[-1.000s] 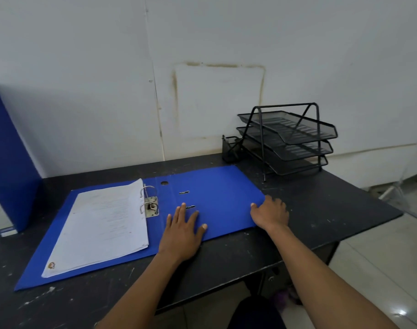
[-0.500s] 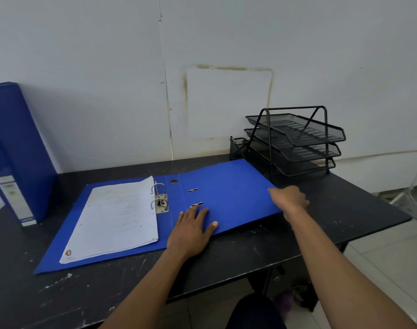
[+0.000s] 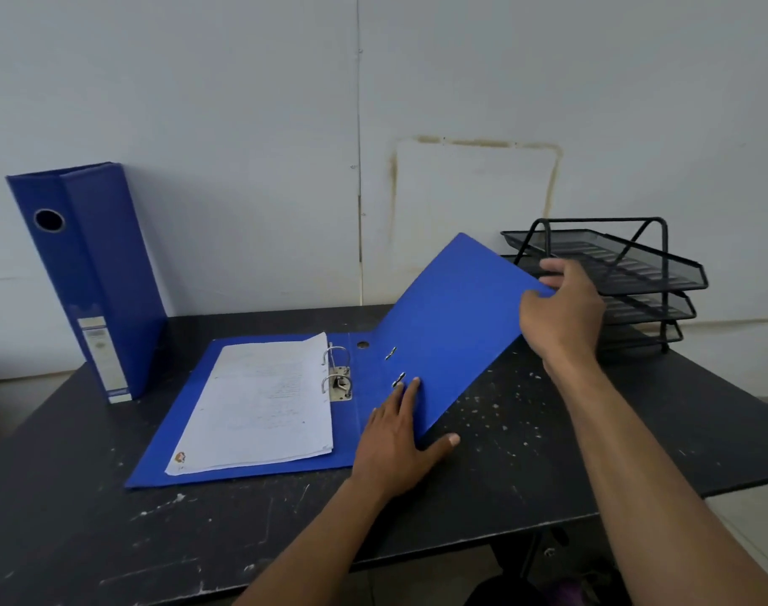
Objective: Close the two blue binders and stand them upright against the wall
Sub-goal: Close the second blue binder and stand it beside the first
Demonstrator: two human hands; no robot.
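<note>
Change: right cover [image 3: 452, 325] of the open binder [image 3: 251, 470], flat on the tabletop [image 3: 548, 452] half a second ago, now lifted and tilted up, hinged at the spine.
Meaning for the task: closing of the second binder begun, not finished; cover about halfway up, must yet fold over to the left onto the paper stack [image 3: 264, 400] and the metal rings [image 3: 336, 373].
First binder: closed binder [image 3: 89, 273] already upright at the far left, against the wall [image 3: 242, 124]; this part judged done.
Open binder place: middle of the tabletop, left cover flat, pages on it, spine strip flat beside the rings.
Right hand: right hand [image 3: 561, 308] raised at the far right edge of the lifted cover, pinching that edge, thumb on the inner face, fingers behind; forearm stretched forward and up.
Left hand: left hand [image 3: 399, 439] flat and open, palm down on the near part of the spine strip and cover base, fingers spread, thumb out to the right; grasps nothing, only presses the binder down.
Nearby: black wire letter tray [image 3: 627, 273] just behind the right hand, near the lifted cover.
Risk: binder may slide left if the pressing hand eases off.
</note>
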